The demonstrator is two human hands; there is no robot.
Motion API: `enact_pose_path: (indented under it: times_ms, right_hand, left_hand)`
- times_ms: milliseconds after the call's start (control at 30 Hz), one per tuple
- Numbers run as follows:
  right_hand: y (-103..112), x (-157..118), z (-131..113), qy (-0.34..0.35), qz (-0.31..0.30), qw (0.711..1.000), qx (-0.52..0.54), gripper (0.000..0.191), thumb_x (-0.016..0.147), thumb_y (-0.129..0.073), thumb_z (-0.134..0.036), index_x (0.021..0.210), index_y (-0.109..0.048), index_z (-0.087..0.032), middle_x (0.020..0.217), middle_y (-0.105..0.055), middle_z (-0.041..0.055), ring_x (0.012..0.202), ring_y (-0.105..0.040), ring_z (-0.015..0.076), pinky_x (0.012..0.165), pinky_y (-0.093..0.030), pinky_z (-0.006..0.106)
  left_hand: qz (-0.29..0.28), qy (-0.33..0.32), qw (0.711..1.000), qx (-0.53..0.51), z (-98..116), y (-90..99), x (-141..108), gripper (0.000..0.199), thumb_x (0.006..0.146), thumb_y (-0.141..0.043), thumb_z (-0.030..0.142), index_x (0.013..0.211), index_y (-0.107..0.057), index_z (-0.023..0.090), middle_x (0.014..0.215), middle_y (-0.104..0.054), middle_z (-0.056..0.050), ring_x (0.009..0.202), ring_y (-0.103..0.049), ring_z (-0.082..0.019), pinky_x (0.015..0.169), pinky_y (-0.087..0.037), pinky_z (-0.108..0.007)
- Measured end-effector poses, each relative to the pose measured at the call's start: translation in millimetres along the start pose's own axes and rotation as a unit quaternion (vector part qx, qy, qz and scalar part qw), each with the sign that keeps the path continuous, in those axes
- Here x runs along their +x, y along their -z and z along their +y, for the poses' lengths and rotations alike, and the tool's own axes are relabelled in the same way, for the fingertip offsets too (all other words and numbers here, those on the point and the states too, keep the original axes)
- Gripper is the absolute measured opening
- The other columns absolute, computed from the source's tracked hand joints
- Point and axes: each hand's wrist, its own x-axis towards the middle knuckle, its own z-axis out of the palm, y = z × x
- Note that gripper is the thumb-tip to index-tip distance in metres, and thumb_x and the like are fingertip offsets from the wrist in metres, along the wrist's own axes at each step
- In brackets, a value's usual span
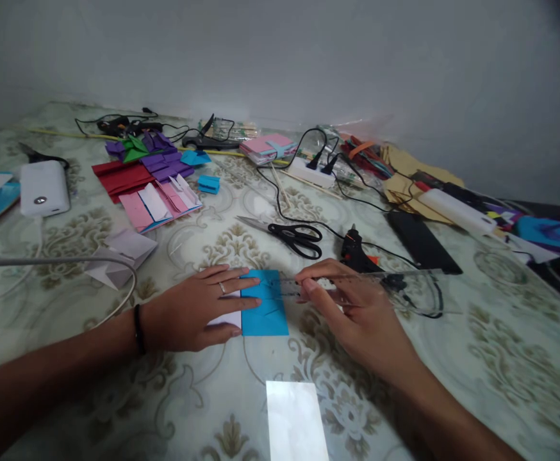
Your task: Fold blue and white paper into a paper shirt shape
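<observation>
My left hand (215, 304) lies flat with fingers spread over a small folded paper, white under the palm and blue toward the right. The blue paper (264, 314) shows past the fingertips, with dark lines on it. In my right hand (352, 314) is a clear plastic ruler (414, 282), pinched between thumb and fingers. Its left end reaches over the right edge of the blue paper. Black-handled scissors (294, 237) rest just beyond the paper. Nearer to me lies a white paper strip (295, 419).
A glue gun (353, 246) sits behind my right hand, its cord leading to a power strip (311, 171). Folded coloured papers (150, 173) are piled back left. A white power bank (44, 189), a cable (126, 278) and a folded white paper (119, 253) lie left. A black slab (421, 243) lies right.
</observation>
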Motion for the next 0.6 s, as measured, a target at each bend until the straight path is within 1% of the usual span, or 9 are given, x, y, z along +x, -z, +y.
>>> enact_pose_path:
  times_ms: [133,300,400,500,600]
  right_hand:
    - [-0.1,0.1,0.4,0.010,0.003,1.000,0.005,0.013,0.102,-0.058,-0.020,0.099,-0.070,-0.024,0.097,-0.073,0.0044,0.089,-0.074,0.0211,0.083,-0.059,0.037]
    - [0.3,0.2,1.1,0.010,0.002,1.000,-0.004,0.014,0.102,-0.058,-0.020,0.097,-0.070,-0.023,0.095,-0.073,0.0045,0.088,-0.073,0.0204,0.080,-0.059,0.036]
    - [0.8,-0.3,0.5,0.026,0.003,1.000,-0.005,0.015,0.102,-0.058,-0.018,0.096,-0.070,-0.023,0.096,-0.073,0.0039,0.089,-0.073,0.0196,0.082,-0.058,0.035]
    - [1.2,-0.4,-0.4,0.026,0.005,1.000,-0.004,0.016,0.102,-0.058,-0.017,0.093,-0.070,-0.023,0.096,-0.073,0.0034,0.089,-0.073,0.0189,0.080,-0.058,0.033]
    - [0.7,0.2,-0.7,0.031,0.004,0.999,-0.002,0.016,0.101,-0.058,-0.016,0.094,-0.070,-0.023,0.095,-0.074,0.0030,0.087,-0.073,0.0188,0.079,-0.058,0.033]
  left_hand:
    - [0.004,0.001,1.000,-0.005,0.0,-0.1,0.2,0.047,0.102,-0.058,0.034,0.148,-0.057,0.022,0.161,-0.049,-0.012,0.151,-0.044,-0.031,0.127,-0.032,-0.052]
    - [-0.006,0.001,1.000,-0.001,0.0,0.3,0.4,0.047,0.102,-0.058,0.035,0.147,-0.058,0.022,0.161,-0.049,-0.013,0.150,-0.045,-0.032,0.126,-0.033,-0.053]
    - [-0.001,0.000,1.000,-0.003,0.0,0.2,0.4,0.047,0.102,-0.059,0.034,0.147,-0.058,0.021,0.161,-0.049,-0.013,0.150,-0.045,-0.032,0.125,-0.033,-0.054]
    - [0.005,-0.002,1.000,-0.006,0.1,0.3,0.3,0.046,0.102,-0.059,0.033,0.146,-0.058,0.021,0.161,-0.050,-0.013,0.150,-0.045,-0.032,0.126,-0.032,-0.053]
    - [0.009,-0.002,1.000,-0.011,0.1,0.3,-0.1,0.047,0.102,-0.059,0.033,0.147,-0.058,0.022,0.160,-0.051,-0.012,0.150,-0.046,-0.031,0.126,-0.032,-0.051]
